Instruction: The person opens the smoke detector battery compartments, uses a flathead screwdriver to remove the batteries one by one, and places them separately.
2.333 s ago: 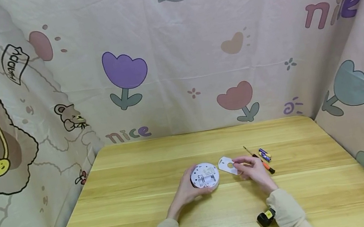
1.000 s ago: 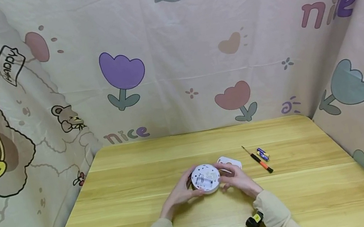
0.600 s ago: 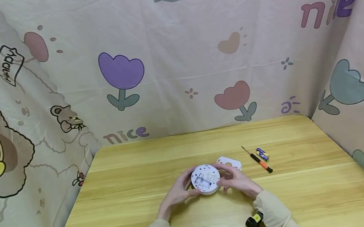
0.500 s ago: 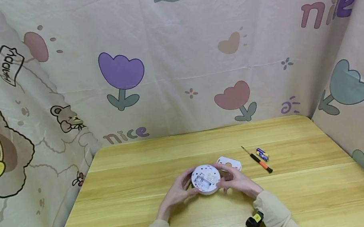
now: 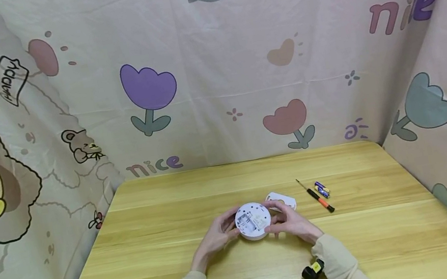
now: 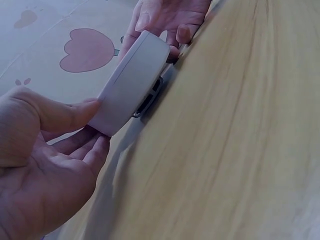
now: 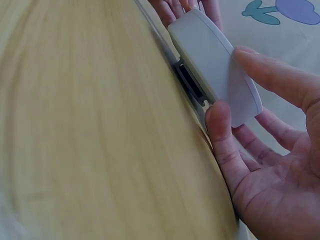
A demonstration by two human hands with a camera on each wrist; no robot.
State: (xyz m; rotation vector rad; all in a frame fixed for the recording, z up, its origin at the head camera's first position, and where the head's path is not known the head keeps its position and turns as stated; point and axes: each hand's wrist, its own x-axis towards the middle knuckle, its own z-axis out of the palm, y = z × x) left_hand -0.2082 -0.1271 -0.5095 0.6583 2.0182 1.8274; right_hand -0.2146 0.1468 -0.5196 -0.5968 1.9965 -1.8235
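A round white smoke detector (image 5: pixel 253 221) is held between both hands, its back with the battery compartment facing up. My left hand (image 5: pixel 220 236) grips its left rim; in the left wrist view the left thumb (image 6: pixel 75 114) lies on the upper edge and the fingers sit below. My right hand (image 5: pixel 289 222) holds the right rim, with fingers and thumb on either side in the right wrist view. A dark slotted part (image 7: pixel 191 82) sticks out from the detector's underside, close over the table. The white mounting plate (image 5: pixel 281 200) lies just behind the right hand, partly hidden by it.
To the right on the wooden table (image 5: pixel 166 219) lie a screwdriver (image 5: pixel 318 199) with a black and orange handle and some small blue batteries (image 5: pixel 322 189). A printed curtain (image 5: pixel 201 63) hangs behind and at both sides.
The right hand has let go of the mounting plate, leaving it on the table, and moved left onto the detector. The detector has turned clockwise, its battery compartment shifting to the left.
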